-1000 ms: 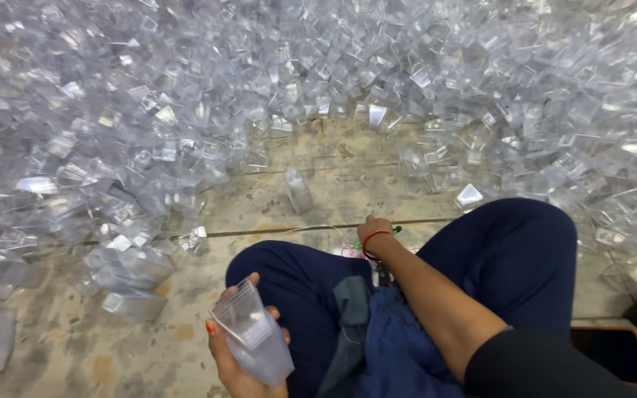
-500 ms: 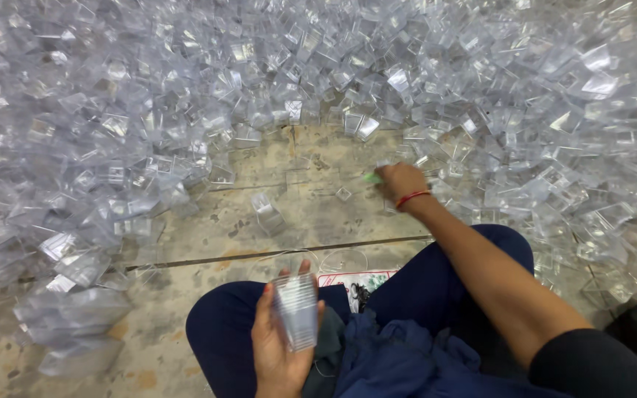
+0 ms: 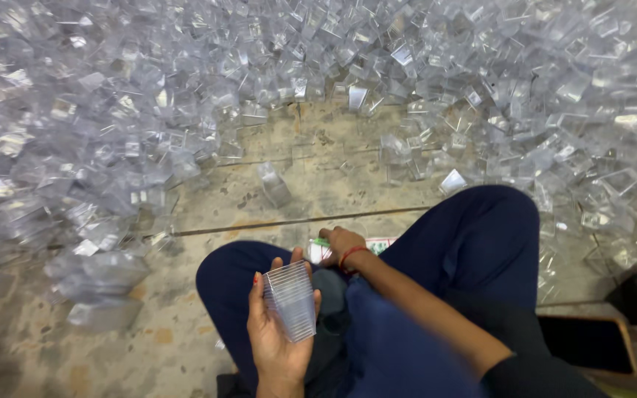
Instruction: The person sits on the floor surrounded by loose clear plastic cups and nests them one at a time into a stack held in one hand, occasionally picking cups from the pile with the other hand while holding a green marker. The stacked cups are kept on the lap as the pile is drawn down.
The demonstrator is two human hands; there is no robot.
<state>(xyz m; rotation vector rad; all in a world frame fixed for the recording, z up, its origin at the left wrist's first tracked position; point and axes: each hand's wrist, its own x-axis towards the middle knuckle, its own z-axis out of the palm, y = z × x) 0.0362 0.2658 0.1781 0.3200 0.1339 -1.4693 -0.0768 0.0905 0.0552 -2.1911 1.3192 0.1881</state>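
Head view: you sit on the floor (image 3: 186,346).
Left hand (image 3: 278,339): fingers curled around stack of clear cups (image 3: 293,298), above your lap.
Right hand (image 3: 342,243): fingers bent on green-edged paper (image 3: 377,243); grip unclear.
Surroundings: heap of clear cups (image 3: 186,88) ahead.

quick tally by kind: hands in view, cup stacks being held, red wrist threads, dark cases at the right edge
hands: 2 (left hand, right hand)
clear cup stack, held in the left hand: 1
red wrist thread: 1
dark case: 1
total: 5
The loose clear cups heaped on the floor are too many to count.

Clear ribbed cup stack (image 3: 292,298), navy trousers (image 3: 473,243), red wristband (image 3: 351,253), beige mottled floor (image 3: 318,199)
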